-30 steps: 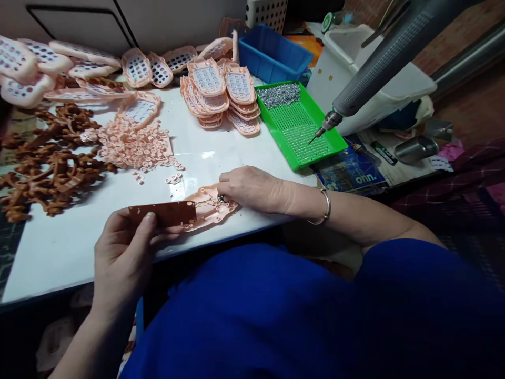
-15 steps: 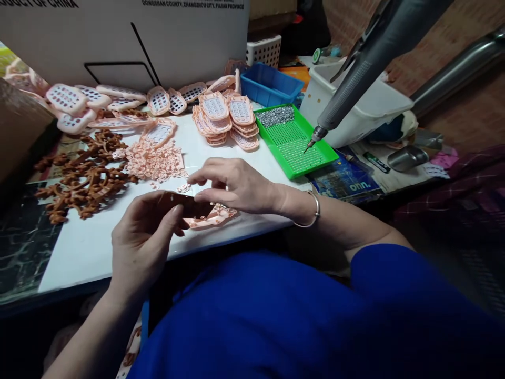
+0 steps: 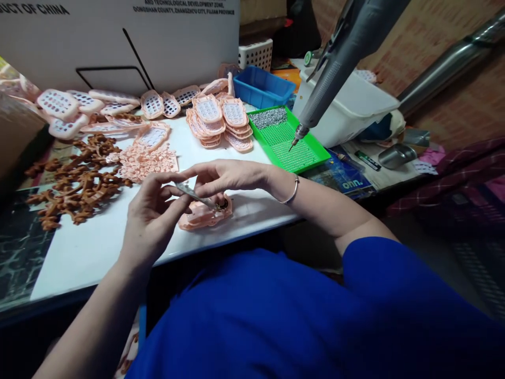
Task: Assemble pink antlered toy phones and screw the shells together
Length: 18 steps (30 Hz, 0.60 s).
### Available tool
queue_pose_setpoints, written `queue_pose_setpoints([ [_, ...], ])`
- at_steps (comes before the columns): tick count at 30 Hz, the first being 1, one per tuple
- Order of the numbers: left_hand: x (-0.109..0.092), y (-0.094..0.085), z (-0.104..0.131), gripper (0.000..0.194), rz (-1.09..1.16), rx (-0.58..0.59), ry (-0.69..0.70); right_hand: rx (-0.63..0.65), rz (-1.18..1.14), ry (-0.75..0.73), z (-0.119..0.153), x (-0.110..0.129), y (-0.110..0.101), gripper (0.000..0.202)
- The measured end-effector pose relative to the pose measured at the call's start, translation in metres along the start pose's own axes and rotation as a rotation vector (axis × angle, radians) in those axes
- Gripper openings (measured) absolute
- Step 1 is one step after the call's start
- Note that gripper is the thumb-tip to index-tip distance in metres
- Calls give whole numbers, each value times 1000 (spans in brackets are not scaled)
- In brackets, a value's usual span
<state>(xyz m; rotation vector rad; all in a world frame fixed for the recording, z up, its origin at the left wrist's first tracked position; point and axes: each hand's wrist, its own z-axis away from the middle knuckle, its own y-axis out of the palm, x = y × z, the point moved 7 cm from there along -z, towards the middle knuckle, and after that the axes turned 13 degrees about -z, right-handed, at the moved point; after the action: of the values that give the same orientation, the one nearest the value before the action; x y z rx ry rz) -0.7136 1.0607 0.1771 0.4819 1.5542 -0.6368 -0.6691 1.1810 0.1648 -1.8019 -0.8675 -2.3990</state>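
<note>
A thin flat plate point(image 3: 193, 193) is pinched at its left end by my left hand point(image 3: 155, 213), tilted down to the right. My right hand point(image 3: 229, 176) arches over the plate, its fingers bent around the plate's far side and partly hidden. Under the hands a pink shell part point(image 3: 205, 216) lies on the white table point(image 3: 94, 247), with something dark and small at its right end near my right fingertips. Just beyond my hands sits a pile of small pink pieces point(image 3: 148, 162). Brown branching parts point(image 3: 82, 181) lie left of that pile.
Stacks of pink shells point(image 3: 209, 113) stand behind my hands. A green tray point(image 3: 284, 142) with small metal screws point(image 3: 269, 118) lies to the right, under a hanging power screwdriver point(image 3: 319, 95). Behind are a blue bin point(image 3: 263, 88), a white tub point(image 3: 347, 108) and a large white box point(image 3: 106, 42).
The plate in my left hand has turned from its dark broad face to a thin, pale edge, lowered over the pink shell. My right fingers have moved down beside it. The whole view has shifted slightly.
</note>
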Motion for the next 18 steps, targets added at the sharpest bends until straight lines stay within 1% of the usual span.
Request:
queue_pose_setpoints([
  [2,7,1,0,45,20,-74,-16,-97,-23,-25,0,-4,-8,40],
  [4,14,3,2,51,1,-112,-39,-240,-30,-63,3,-6,-19,24],
  [5,17,5,4,52,-26,-104,-57,-318,-33,-82,5,-7,-25,19],
  [7,22,12,6,52,-109,-46,-99,-457,-59,-97,12,-10,-34,17],
  [9,25,19,7,55,-225,40,-131,-541,-114,-79,19,-14,-37,19],
  [11,27,25,6,55,-371,99,-133,-580,-181,-58,25,-20,-37,20],
  [14,27,31,2,46,-563,148,-94,-605,-256,-57,32,-25,-33,17],
  [16,29,36,-1,37,-593,195,-77,-604,-289,-75,37,-28,-30,13],
  [18,31,40,-2,31,-559,236,-84,-600,-306,-103,41,-28,-27,9],
])
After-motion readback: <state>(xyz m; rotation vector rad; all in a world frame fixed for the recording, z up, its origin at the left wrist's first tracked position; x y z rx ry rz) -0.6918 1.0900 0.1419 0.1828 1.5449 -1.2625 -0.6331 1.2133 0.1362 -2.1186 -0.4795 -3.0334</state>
